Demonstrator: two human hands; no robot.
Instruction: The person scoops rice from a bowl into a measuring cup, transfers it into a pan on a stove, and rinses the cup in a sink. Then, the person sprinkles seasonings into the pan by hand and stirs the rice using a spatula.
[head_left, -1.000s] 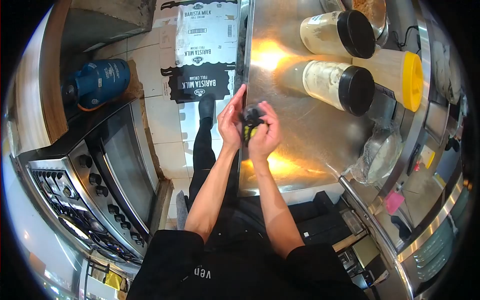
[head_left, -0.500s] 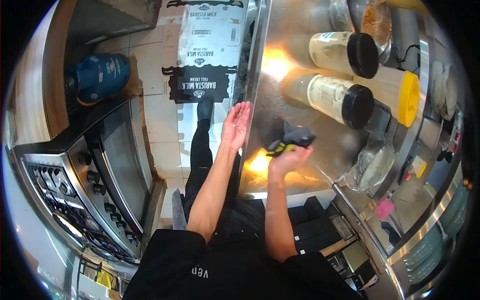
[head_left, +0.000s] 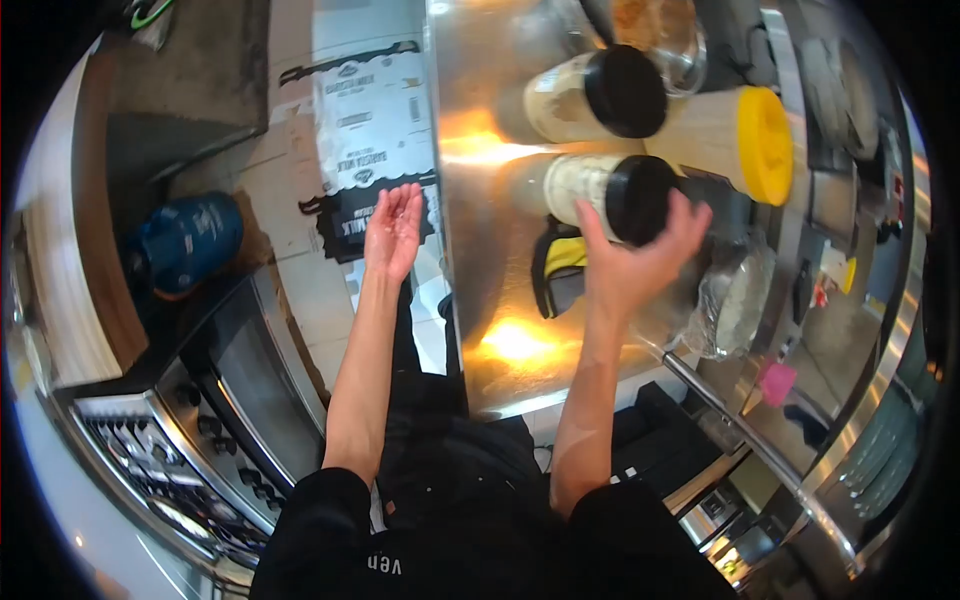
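Observation:
My left hand [head_left: 397, 232] is held palm up beside the counter's edge, fingers stretched out; small pale specks or a shine show on the palm. Over the steel counter [head_left: 500, 270], my right hand [head_left: 640, 245] has its thumb and fingers spread about the black lid of a jar [head_left: 580, 185]. Whether the fingers touch the lid I cannot tell. The jar is clear, with a white label and pale contents. Just left of the right hand, a black-and-yellow item [head_left: 562, 258] lies on the counter, partly covered; its kind is unclear.
A second black-lidded jar [head_left: 560, 98] and a yellow-lidded container [head_left: 765, 145] stand farther along the counter. A plastic-wrapped bowl [head_left: 735, 300] is at right. Milk cartons' cardboard [head_left: 370, 120] lies on the floor. A blue gas cylinder [head_left: 190, 240] and a stove [head_left: 165, 435] are at left.
My right hand has let go of the black-and-yellow item, now on the counter, and moved to the jar's lid. My left hand stays palm up. The view has shifted.

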